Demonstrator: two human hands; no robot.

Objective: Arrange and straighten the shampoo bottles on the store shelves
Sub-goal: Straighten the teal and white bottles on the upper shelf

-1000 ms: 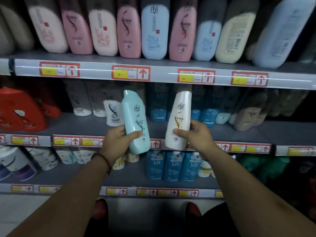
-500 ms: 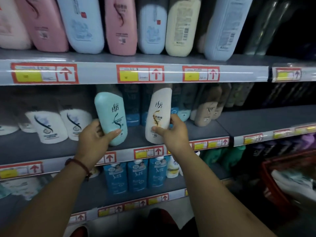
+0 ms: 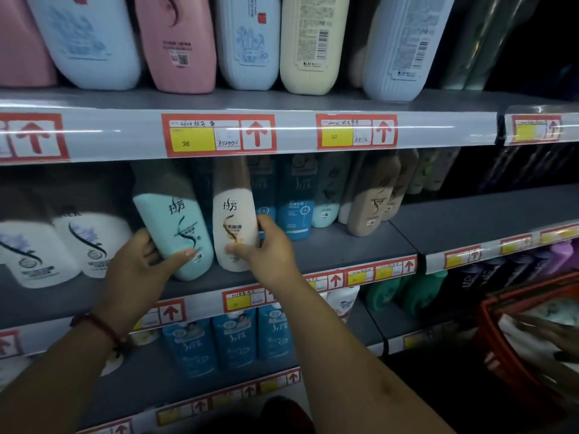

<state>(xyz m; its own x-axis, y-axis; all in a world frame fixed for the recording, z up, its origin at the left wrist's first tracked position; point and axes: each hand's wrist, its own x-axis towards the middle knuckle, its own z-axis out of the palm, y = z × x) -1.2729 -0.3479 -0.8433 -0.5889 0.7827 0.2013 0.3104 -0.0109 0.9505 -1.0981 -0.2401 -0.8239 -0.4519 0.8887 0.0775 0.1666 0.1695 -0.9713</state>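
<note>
My left hand (image 3: pixel 141 264) grips a light teal shampoo bottle (image 3: pixel 175 227), thumb across its lower front. The bottle leans left, its base low over the grey middle shelf (image 3: pixel 344 245). My right hand (image 3: pixel 266 245) grips a white shampoo bottle (image 3: pixel 233 223) with a gold swirl, close beside the teal one and near upright at the shelf. Their tops are in shadow under the shelf above. White bottles (image 3: pixel 87 245) stand to the left, blue bottles (image 3: pixel 297 208) and tan bottles (image 3: pixel 372 208) to the right.
Large pink, blue and cream bottles (image 3: pixel 307 42) fill the top shelf. Blue bottles (image 3: pixel 235 343) line the lower shelf, with green and purple ones further right. A red shopping basket (image 3: pixel 513 349) sits at the lower right, another person's hand (image 3: pixel 557 336) at it.
Both hands have carried their bottles inward from in front of the shelf edge to the middle shelf. The view has shifted right and closer. The red basket has come into sight.
</note>
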